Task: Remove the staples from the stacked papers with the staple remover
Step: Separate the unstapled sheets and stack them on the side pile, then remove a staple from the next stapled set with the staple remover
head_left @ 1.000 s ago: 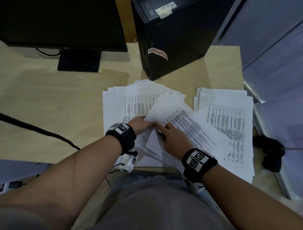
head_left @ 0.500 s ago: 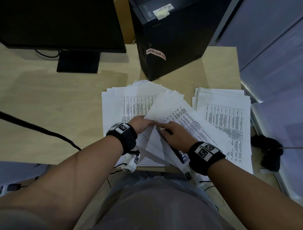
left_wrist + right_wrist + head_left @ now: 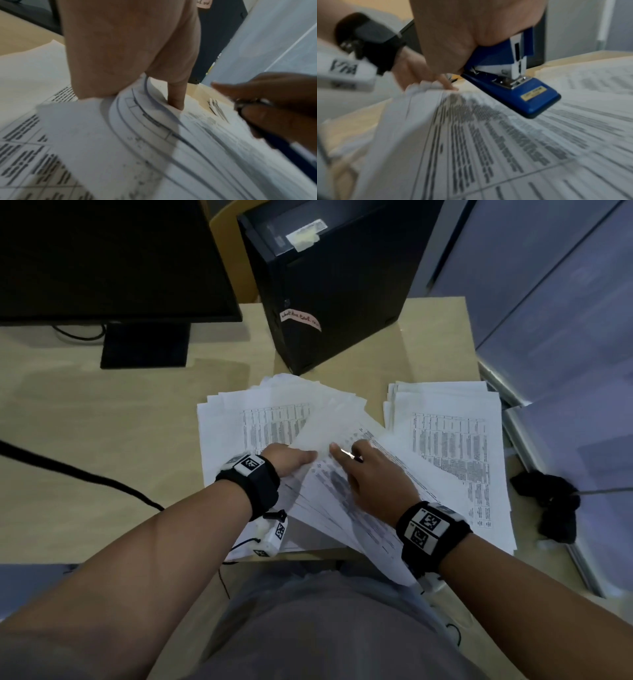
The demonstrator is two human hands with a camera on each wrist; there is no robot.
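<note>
While the left hand [image 3: 291,458] pinches the corner of a fanned set of white printed papers [image 3: 342,508] on the pale wooden table [image 3: 102,422], the right hand [image 3: 373,474], which pressed lower on the sheets a second ago, has slid up toward that corner, likely nearing the staple. Only the right wrist view reveals it clenched around a blue metal stapler-style remover [image 3: 510,81], just above the pages.

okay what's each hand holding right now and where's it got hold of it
The right hand grips a blue stapler by its rear end. The left hand pinches the lifted sheets at their near corner.
</note>
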